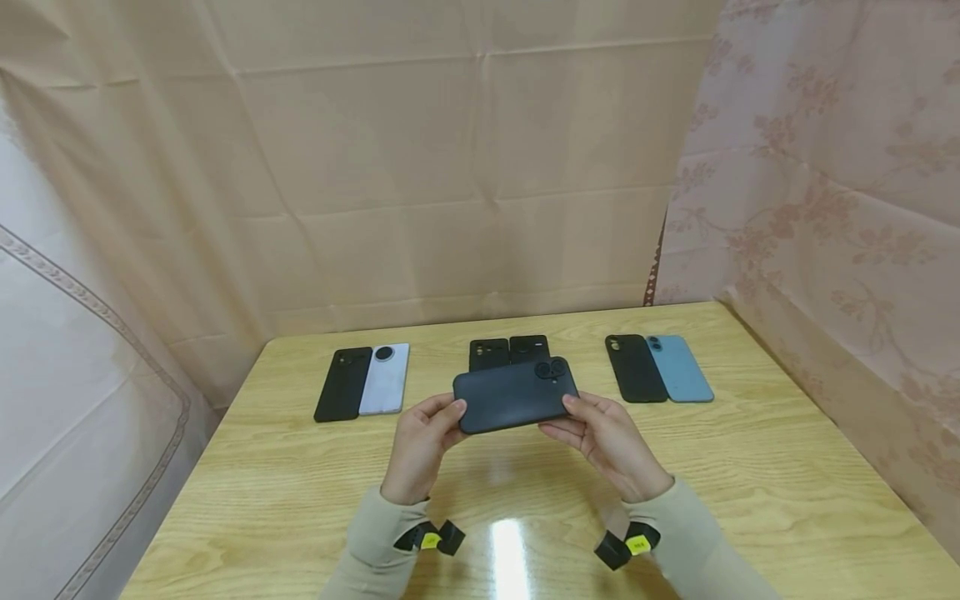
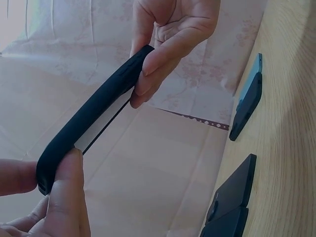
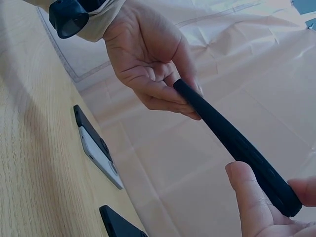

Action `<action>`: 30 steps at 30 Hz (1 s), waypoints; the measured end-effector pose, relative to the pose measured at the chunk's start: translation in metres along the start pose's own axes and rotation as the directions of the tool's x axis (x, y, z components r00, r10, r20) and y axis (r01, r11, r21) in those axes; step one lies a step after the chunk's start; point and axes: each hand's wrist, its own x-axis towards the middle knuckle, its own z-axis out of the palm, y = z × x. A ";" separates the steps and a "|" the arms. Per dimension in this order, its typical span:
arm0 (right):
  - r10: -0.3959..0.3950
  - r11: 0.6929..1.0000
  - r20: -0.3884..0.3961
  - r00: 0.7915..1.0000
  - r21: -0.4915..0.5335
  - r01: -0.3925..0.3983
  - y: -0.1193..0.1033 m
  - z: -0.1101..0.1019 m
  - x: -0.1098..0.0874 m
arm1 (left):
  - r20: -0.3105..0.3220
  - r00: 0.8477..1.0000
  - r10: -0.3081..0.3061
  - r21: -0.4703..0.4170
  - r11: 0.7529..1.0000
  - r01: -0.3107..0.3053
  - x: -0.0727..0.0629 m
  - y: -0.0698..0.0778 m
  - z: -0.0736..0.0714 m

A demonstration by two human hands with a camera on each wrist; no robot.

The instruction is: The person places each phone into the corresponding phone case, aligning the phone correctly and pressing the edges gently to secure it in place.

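Both hands hold a phone in a black case above the table, its camera side facing up and its length running left to right. The left hand pinches the left end, thumb on the back. At the other end, below the two round camera rings, the right hand grips with its thumb on the back and fingers beneath. From the left wrist view the cased phone appears edge-on, with a pale strip and thin dark edge along its underside. The right wrist view shows its dark side.
Behind lie paired items: a black case beside a white phone at left, a black case and a black phone partly hidden in the middle, a black case beside a blue phone at right. Curtains enclose the wooden table.
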 end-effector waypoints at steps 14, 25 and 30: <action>0.014 1.000 0.000 1.000 -0.009 -0.014 0.000 -0.001 0.001 | 0.008 1.000 -0.018 0.006 1.000 0.018 0.001 -0.002 -0.001; 0.009 1.000 -0.009 1.000 -0.005 -0.009 -0.002 0.000 0.001 | 0.024 0.999 -0.027 -0.005 1.000 0.027 0.001 -0.002 -0.001; 0.003 1.000 -0.028 1.000 -0.004 -0.003 -0.002 -0.001 0.001 | 0.044 0.999 -0.033 -0.019 0.999 0.033 0.000 -0.002 -0.001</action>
